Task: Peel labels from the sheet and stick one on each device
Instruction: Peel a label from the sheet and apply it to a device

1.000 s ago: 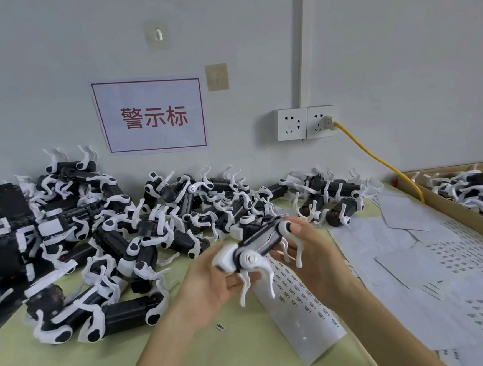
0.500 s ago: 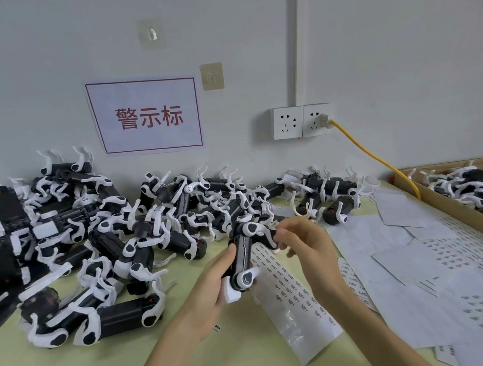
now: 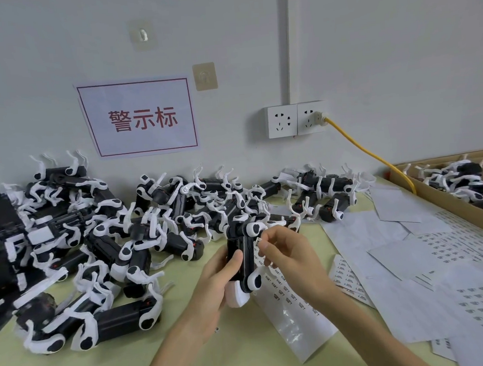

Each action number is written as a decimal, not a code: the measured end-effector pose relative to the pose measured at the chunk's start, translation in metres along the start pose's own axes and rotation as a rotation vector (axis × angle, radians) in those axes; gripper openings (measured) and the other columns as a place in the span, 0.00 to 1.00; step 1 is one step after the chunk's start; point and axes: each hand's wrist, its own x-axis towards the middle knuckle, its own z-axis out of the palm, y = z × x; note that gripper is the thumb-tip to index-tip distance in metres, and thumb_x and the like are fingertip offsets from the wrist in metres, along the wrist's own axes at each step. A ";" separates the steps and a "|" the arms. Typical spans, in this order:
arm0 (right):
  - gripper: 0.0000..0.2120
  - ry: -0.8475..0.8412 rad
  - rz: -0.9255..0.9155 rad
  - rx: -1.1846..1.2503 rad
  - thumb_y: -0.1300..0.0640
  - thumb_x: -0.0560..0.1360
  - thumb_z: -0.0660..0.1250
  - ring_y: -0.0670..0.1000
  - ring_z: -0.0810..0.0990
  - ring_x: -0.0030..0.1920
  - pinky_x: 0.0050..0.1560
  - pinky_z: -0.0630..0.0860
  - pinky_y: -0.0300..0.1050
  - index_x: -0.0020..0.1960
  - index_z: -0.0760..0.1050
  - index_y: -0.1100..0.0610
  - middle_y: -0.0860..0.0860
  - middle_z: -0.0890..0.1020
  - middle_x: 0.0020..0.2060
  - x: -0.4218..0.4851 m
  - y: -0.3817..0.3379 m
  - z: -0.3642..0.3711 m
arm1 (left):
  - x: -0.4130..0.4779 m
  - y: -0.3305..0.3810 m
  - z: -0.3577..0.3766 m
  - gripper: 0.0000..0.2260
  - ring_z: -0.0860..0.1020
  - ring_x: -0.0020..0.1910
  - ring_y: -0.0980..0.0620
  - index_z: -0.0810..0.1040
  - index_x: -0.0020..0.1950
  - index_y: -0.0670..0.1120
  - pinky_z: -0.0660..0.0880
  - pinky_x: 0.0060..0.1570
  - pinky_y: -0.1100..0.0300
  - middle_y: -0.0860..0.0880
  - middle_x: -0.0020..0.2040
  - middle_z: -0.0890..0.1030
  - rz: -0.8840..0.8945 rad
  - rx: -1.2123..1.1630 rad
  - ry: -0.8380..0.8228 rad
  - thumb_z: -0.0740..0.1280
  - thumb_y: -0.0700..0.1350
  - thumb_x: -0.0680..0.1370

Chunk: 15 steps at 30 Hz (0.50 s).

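My left hand (image 3: 213,283) grips a black-and-white device (image 3: 244,257), held nearly upright over the table. My right hand (image 3: 286,254) pinches a small white label (image 3: 258,242) against the device's right side, near its top. Under both hands lies the label sheet (image 3: 293,308), a long white strip with rows of small printed labels. Many more black-and-white devices (image 3: 110,251) are heaped on the table to the left and along the wall.
Loose label sheets (image 3: 442,256) cover the table on the right. A cardboard box (image 3: 438,196) at the far right holds more devices. A yellow cable (image 3: 377,157) runs from the wall socket (image 3: 296,120) down behind the box. A sign hangs on the wall.
The device has swung from lying across my hands to standing nearly upright in my left hand. My right hand has come to its upper right side with a label.
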 end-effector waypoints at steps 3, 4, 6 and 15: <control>0.07 -0.025 -0.034 -0.049 0.58 0.82 0.66 0.46 0.77 0.37 0.43 0.76 0.50 0.45 0.77 0.56 0.52 0.80 0.36 -0.001 0.000 0.001 | 0.001 0.000 0.000 0.18 0.82 0.63 0.48 0.79 0.68 0.48 0.79 0.54 0.60 0.46 0.62 0.85 0.028 0.020 -0.004 0.66 0.49 0.79; 0.07 -0.029 -0.035 -0.046 0.59 0.82 0.65 0.46 0.76 0.37 0.43 0.76 0.49 0.46 0.76 0.58 0.53 0.79 0.36 0.000 0.001 0.001 | 0.001 -0.001 0.000 0.17 0.82 0.62 0.48 0.79 0.68 0.47 0.79 0.53 0.62 0.46 0.61 0.85 0.034 0.019 -0.003 0.66 0.49 0.79; 0.07 -0.035 -0.027 -0.026 0.61 0.83 0.64 0.47 0.76 0.38 0.43 0.75 0.46 0.46 0.76 0.60 0.52 0.78 0.36 0.000 0.002 0.002 | 0.001 -0.003 0.000 0.18 0.82 0.63 0.49 0.79 0.68 0.47 0.79 0.53 0.63 0.46 0.61 0.84 0.041 0.010 0.000 0.67 0.48 0.79; 0.07 -0.043 -0.015 -0.010 0.60 0.83 0.64 0.50 0.80 0.40 0.44 0.76 0.44 0.47 0.76 0.60 0.57 0.81 0.40 0.000 0.004 0.002 | 0.002 -0.004 -0.001 0.19 0.80 0.65 0.49 0.78 0.69 0.48 0.73 0.63 0.55 0.47 0.64 0.83 0.052 0.044 -0.014 0.71 0.50 0.79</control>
